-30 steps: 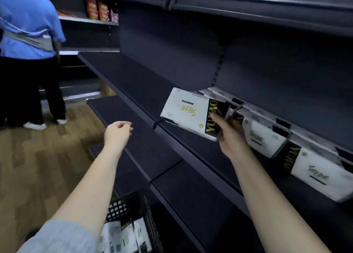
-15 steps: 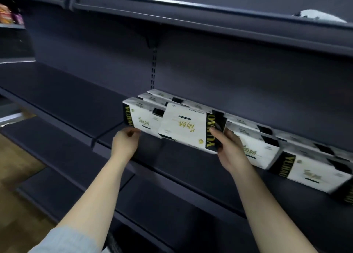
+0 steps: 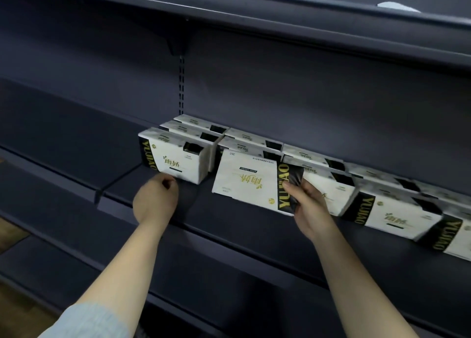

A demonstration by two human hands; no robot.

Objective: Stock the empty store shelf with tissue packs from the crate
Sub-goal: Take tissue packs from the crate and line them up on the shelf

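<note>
My right hand (image 3: 309,207) grips a white tissue pack (image 3: 246,182) by its black "YUJIAO" end, holding it tilted and upside down just in front of the stocked row. White and black tissue packs (image 3: 390,210) stand in rows on the dark shelf (image 3: 229,217), running off to the right. The leftmost front pack (image 3: 175,156) stands upright. My left hand (image 3: 155,201) is curled into a loose fist right below that pack's bottom edge and holds nothing. The crate is out of view.
The shelf board (image 3: 63,133) left of the packs is bare. An upper shelf (image 3: 254,13) hangs overhead, and a lower shelf (image 3: 204,274) juts out under my arms. A strip of wood floor (image 3: 15,309) shows at the bottom left.
The view has swung from the aisle towards the shelf. My right hand has carried the pack down into the gap in the front row. My left hand has moved up under the leftmost pack.
</note>
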